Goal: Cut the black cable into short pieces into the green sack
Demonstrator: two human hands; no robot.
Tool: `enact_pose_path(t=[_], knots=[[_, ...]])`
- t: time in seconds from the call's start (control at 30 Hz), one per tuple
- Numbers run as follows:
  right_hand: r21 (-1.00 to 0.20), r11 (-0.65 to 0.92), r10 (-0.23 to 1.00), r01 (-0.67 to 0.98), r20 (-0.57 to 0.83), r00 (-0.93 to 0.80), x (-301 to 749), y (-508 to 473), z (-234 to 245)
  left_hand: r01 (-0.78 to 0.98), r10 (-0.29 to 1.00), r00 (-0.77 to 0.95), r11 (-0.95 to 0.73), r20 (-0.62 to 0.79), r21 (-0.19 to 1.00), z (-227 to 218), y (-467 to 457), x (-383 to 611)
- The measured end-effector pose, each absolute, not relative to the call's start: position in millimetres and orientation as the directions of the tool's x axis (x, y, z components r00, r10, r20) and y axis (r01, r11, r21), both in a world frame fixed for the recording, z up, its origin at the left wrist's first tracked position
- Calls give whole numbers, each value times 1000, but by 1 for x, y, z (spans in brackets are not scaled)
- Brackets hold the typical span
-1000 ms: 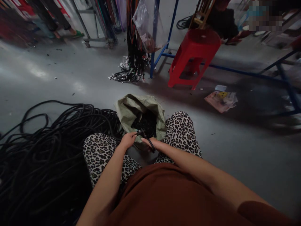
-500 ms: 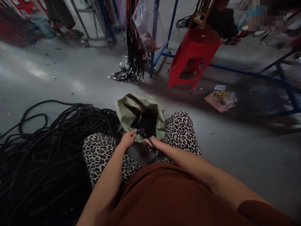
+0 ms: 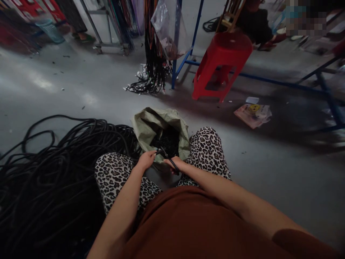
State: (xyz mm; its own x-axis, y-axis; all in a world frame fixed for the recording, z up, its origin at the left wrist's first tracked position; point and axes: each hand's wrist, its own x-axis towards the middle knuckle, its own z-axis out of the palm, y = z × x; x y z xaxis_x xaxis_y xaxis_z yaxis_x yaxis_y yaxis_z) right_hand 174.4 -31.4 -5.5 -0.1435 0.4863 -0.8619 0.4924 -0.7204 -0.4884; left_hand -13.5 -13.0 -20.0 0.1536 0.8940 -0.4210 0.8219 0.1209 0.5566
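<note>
sack point(image 3: 145, 124): crinkled, round-mouthed | left fingers point(image 3: 152, 155): pinching black cord point(image 3: 159, 151) | right fingers point(image 3: 168, 162): gripping pointed scissors point(image 3: 174, 166)

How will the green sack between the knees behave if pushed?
The sack will probably buckle rather than stay stiff, as its rim is creased and folded. A hard shove might tip it and spill some black pieces, since its mouth gapes open.

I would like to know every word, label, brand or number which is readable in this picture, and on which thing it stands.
No text is readable.
Packet on the floor: coloured print; any lettering is too small and blurred.
Red panels, top left: pale marks, too blurred.
Scissors and sack: no readable marking.
</note>
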Motion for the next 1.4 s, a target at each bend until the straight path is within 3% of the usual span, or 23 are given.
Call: enact_pose_path(t=[0.47,0.7,1.17,1.4], knots=[[-466,-699,480,543,-868,-127,173,-32,-1,825,892,156,118,-425,552,-19,-14,-11],[-457,-761,465,461,-879,-105,178,-32,0,896,899,123,82,-420,436,-24,-15,-18],[-427,-792,437,436,-896,-84,178,-33,9,888,891,152,66,-427,454,-18,-14,-14],[-472,-774,487,423,-870,-80,180,-34,2,886,890,151,71,-430,458,-18,-15,-14]])
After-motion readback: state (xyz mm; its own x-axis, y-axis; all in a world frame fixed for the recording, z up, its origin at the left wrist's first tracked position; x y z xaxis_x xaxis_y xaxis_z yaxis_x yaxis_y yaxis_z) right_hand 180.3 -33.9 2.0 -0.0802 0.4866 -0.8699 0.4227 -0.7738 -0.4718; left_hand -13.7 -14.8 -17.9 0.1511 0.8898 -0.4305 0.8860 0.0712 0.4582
